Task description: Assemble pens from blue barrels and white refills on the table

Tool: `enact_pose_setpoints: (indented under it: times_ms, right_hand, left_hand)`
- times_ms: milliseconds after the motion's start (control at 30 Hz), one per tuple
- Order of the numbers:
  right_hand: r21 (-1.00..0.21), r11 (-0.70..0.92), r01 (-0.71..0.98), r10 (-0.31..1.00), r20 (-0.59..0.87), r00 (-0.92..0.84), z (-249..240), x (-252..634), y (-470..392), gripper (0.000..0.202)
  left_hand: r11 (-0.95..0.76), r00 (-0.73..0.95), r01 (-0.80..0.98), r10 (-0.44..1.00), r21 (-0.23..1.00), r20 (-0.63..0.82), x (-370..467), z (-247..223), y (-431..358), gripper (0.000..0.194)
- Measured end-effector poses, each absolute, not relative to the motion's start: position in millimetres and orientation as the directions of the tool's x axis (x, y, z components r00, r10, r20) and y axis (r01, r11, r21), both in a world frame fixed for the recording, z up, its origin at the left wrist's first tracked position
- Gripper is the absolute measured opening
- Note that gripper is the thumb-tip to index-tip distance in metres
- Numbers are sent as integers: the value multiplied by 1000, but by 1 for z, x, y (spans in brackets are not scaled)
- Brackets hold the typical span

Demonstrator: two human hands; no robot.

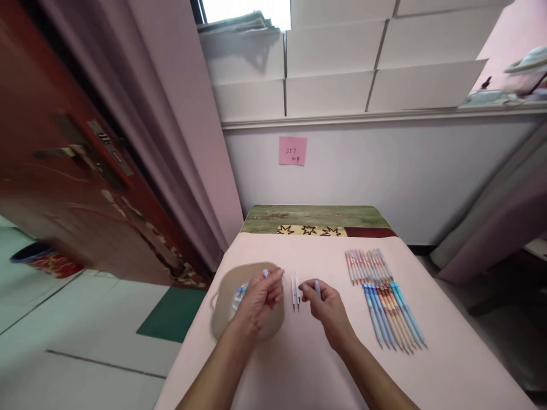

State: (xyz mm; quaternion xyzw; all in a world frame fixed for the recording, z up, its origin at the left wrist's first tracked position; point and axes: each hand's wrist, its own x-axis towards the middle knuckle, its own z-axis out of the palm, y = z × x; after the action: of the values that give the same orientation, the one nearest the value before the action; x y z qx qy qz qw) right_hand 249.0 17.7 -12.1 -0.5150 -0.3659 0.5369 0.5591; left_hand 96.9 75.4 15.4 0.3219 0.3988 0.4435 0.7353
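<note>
Two white refills [293,293] — between left grip [261,293] and right grip [328,307].

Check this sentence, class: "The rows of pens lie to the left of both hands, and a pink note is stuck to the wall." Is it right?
Not quite: the pens lie to the right of both the left hand and the right hand, as the head view shows. The pink note is stuck to the wall.

Red-brown door [47,193] beside a mauve curtain [171,136], pale wall [363,165], bright window [280,12] above, light tiled floor [94,359].
</note>
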Motion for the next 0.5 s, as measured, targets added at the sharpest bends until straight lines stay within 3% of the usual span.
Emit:
enact_pose_setpoints:
  times_ms: [67,233,367,500]
  right_hand:
    - [-985,-31,-168,976,-66,207,-3,252,22,37]
    - [-996,87,-15,979,83,187,11,266,28,33]
    - [-993,113,37,983,117,141,12,271,29,34]
    - [-995,99,30,975,103,198,8,277,27,37]
  left_hand:
    - [438,339,-438,889,785,-307,109,23,67,31]
    - [411,343,-314,890,856,-302,128,29,64,26]
    - [421,370,-283,877,862,-306,134,28,64,29]
    - [448,420,-410,866,794,-272,133,26,65,27]
